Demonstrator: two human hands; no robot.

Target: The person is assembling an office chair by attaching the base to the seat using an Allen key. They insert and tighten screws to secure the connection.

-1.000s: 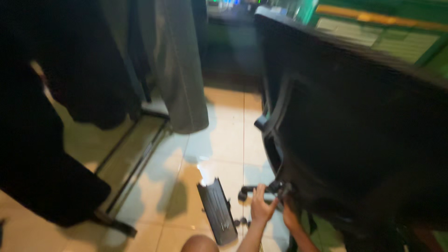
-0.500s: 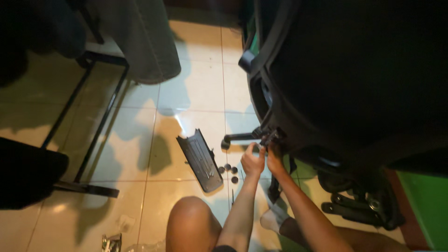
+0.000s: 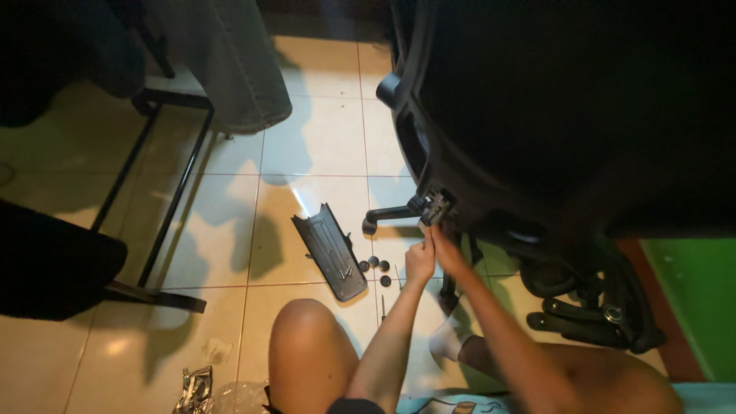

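Observation:
A large black office chair seat (image 3: 567, 115) lies tipped over the tiled floor. At its lower edge a black bracket with a short lever arm (image 3: 414, 209) sticks out to the left. My left hand (image 3: 419, 259) and my right hand (image 3: 445, 247) meet just below that bracket, fingers pinched together at it; whatever small part they hold is too small to tell. A black plastic cover (image 3: 330, 251) lies on the floor left of my hands, with screws resting in it. Several small black caps (image 3: 375, 266) lie beside it.
A black metal rack frame (image 3: 157, 192) with hanging grey cloth (image 3: 234, 61) stands at left. A black chair base with casters (image 3: 590, 307) lies at right by a green wall. A thin tool (image 3: 382, 307) and crumpled plastic wrap (image 3: 201, 387) lie on the tiles near my knee (image 3: 307, 337).
The view has tilted down toward the floor and my legs. My hands have stayed together at the bracket under the chair seat.

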